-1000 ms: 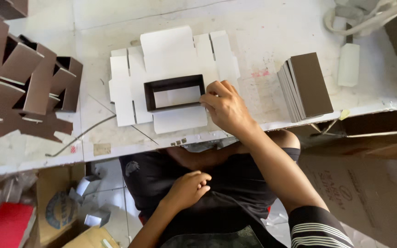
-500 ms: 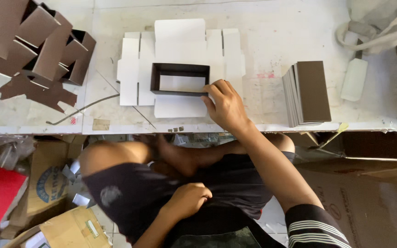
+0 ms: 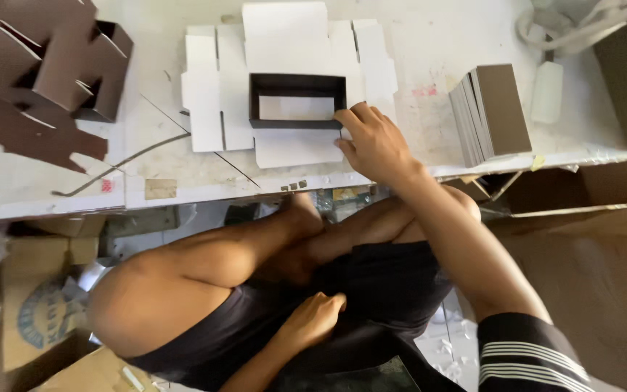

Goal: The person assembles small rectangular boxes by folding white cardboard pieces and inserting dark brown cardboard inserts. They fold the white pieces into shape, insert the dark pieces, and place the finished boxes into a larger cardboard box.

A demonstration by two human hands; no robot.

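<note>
A dark brown open box frame stands on a flat white die-cut cardboard sheet on the pale worktable. My right hand rests on the sheet at the frame's near right corner, fingertips touching the frame and the white flap beside it. My left hand lies low in my lap on dark shorts, fingers loosely curled, holding nothing that I can see.
A heap of folded dark brown boxes fills the table's left end. A stack of flat brown cards stands at the right, with a white bottle beyond it. Cardboard boxes and clutter sit on the floor below.
The view has tilted down and moved closer. My right hand stays at the frame's right corner; my left hand has sunk lower into my lap.
</note>
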